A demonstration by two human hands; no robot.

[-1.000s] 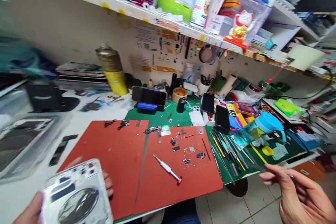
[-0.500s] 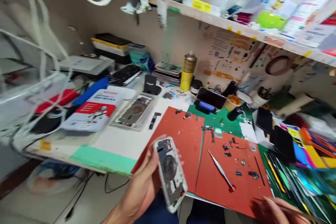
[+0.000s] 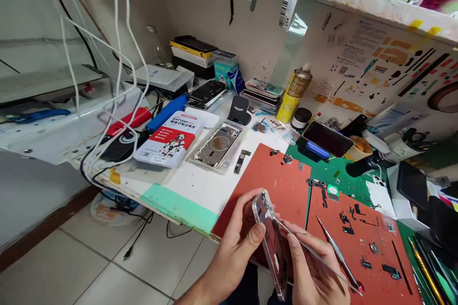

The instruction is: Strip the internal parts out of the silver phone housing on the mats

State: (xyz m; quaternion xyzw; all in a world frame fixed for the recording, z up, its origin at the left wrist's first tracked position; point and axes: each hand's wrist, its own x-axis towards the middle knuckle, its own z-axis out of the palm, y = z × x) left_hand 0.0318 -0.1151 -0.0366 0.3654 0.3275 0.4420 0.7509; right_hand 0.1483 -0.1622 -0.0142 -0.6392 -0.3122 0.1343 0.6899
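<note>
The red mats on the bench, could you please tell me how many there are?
2: the left mat, partly hidden by the left hand and phone frame, and the right mat, under the screwdriver. Any outside the picture cannot be seen.

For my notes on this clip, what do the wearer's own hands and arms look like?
Both the left hand and the right hand are human and ungloved. The left forearm shows no sleeve, watch or band as far as the bottom edge; the right forearm is out of view.
</note>
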